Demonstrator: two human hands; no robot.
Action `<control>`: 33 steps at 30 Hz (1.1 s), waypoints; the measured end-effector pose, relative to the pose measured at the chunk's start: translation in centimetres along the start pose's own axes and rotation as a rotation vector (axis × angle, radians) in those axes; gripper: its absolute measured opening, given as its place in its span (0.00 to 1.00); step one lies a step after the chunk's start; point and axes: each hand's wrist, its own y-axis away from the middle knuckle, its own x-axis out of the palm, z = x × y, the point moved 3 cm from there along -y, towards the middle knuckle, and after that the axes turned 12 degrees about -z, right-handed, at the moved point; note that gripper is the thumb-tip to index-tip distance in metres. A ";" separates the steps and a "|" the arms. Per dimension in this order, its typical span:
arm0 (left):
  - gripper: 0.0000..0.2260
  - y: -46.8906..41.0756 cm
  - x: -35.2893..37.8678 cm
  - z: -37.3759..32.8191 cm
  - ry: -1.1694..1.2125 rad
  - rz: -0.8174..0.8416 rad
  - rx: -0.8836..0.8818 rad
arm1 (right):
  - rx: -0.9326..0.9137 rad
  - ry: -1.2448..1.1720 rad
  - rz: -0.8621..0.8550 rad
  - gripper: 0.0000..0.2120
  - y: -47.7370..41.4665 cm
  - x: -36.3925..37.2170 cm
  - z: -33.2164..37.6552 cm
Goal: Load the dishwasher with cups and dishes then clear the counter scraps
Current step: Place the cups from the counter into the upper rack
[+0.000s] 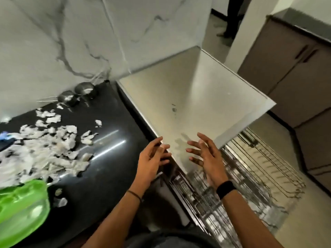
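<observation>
Scraps [44, 149] lie on the counter [107, 158], cups [78, 94] far behind them, rack [250, 185] to the right.

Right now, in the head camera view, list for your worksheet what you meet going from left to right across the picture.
Green plastic dish → torn white scraps on the black counter → left hand → right hand → wire rack → brown cabinets.
</observation>
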 end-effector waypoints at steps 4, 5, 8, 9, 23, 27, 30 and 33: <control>0.14 -3.7 -8.0 -2.8 0.041 -0.080 0.036 | -0.020 0.002 0.079 0.15 0.6 9.5 0.4; 0.14 -4.6 -9.9 -3.5 0.047 -0.100 0.044 | -0.022 0.000 0.091 0.15 0.7 11.8 0.3; 0.14 -6.6 -14.8 -5.3 0.064 -0.174 0.073 | -0.032 0.027 0.147 0.14 0.7 18.1 0.1; 0.14 -7.1 -16.4 -5.9 0.070 -0.200 0.077 | -0.030 0.040 0.166 0.15 0.8 20.1 0.1; 0.17 -16.6 -26.8 -8.8 -0.010 -0.484 0.166 | -0.152 0.280 0.416 0.17 -5.2 37.6 -0.1; 0.23 -21.3 -27.7 -9.0 -0.132 -0.559 0.195 | -0.221 0.419 0.438 0.25 -10.5 41.5 -1.3; 0.28 -24.8 -28.6 -9.1 -0.233 -0.595 0.160 | -0.246 0.471 0.434 0.31 -13.9 44.6 -1.7; 0.35 -28.4 -29.9 -8.2 -0.327 -0.623 0.142 | -0.311 0.476 0.401 0.36 -16.1 46.9 -1.9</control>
